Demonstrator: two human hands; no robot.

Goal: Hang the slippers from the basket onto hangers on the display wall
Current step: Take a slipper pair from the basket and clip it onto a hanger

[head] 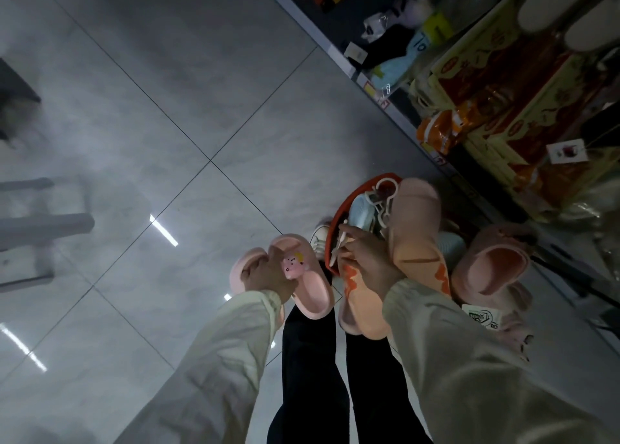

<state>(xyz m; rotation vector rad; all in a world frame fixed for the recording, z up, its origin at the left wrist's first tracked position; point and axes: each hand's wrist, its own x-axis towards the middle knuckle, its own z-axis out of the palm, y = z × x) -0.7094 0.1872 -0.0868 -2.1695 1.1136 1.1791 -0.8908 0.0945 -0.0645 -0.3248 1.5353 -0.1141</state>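
My left hand (265,275) grips a pair of pink slippers (308,285) with a small cartoon charm on the strap, held above the floor. My right hand (364,259) holds an orange slipper (357,306) and pinches a white hanger piece (339,245). A second orange slipper (416,235) stands beside it, over the red basket (339,215) on the floor. The basket holds a pale blue slipper (362,208) and white hangers (385,195). Another pink slipper (493,262) hangs at the right.
Grey tiled floor (151,124) spreads to the left. Shelves (503,91) with packaged goods, red and yellow boxes and white slippers run along the right. My black-clad legs (308,376) and a white shoe (318,238) are below. Grey furniture (33,225) stands at the left edge.
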